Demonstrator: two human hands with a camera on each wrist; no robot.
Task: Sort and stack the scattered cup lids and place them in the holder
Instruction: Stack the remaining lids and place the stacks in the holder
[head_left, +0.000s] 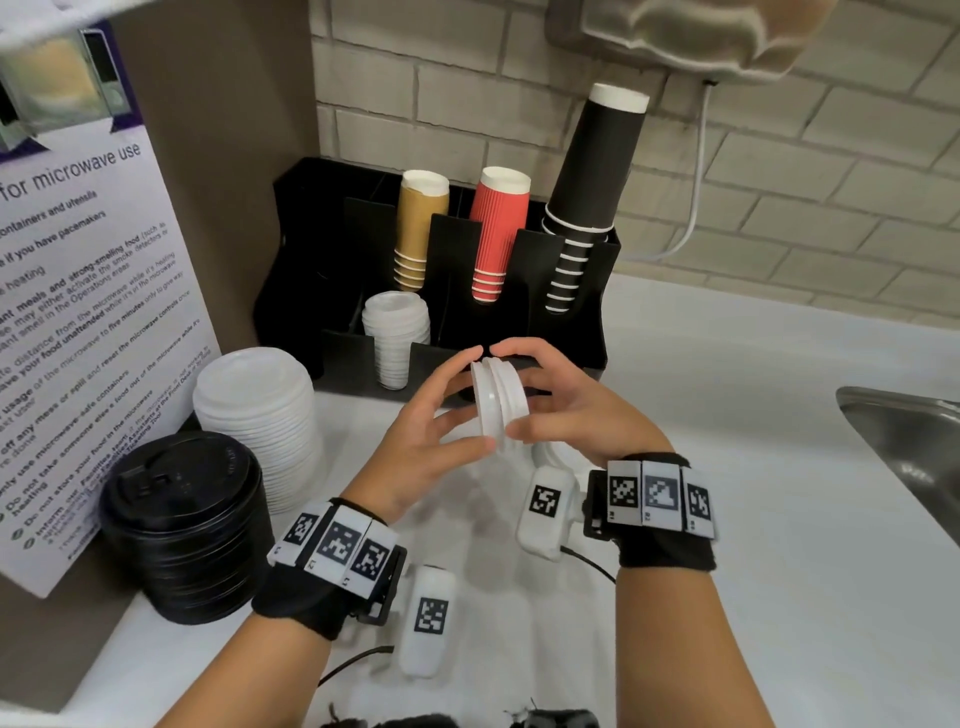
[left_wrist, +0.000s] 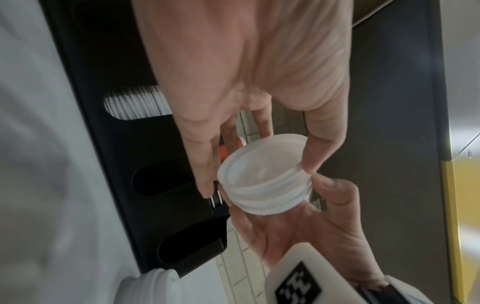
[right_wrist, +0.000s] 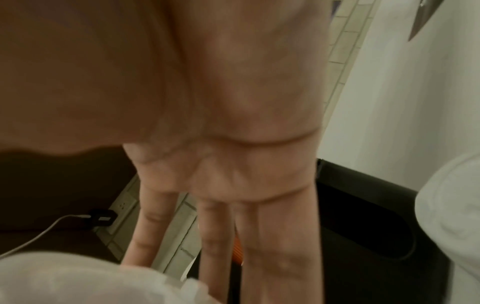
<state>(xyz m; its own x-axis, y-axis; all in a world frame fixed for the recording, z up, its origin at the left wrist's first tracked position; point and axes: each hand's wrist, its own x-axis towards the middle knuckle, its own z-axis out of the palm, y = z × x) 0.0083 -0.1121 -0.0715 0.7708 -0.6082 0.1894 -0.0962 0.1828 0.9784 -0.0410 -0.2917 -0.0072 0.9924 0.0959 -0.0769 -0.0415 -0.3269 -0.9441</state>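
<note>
Both hands are up in front of the black holder (head_left: 566, 332) now, with a short stack of small white lids (head_left: 496, 402) turned on edge between them, clear of the white counter (head_left: 727, 467). The left hand (head_left: 431, 441) has its thumb at the lower rim and its fingers spread and nearly straight against the open face of the stack, more a cradle than a clamp. The right hand (head_left: 566, 405) is curled around the far side, fingertips arched over the top rim and thumb pinching just beside the left thumb; the left wrist view shows three or so lids (left_wrist: 265, 176) nested there, hollow side showing. Inside the holder, a front compartment holds a tall column of small white lids (head_left: 396, 338), and behind it stand tan cups (head_left: 418, 228), red cups (head_left: 496, 234) and black cups (head_left: 587, 202) upside down in their slots. Off to the left on the counter, a pile of larger white lids (head_left: 260, 421) sits behind a pile of black lids (head_left: 187, 525), the two touching or nearly so. A steel sink (head_left: 914, 441) edges in at the right.
</note>
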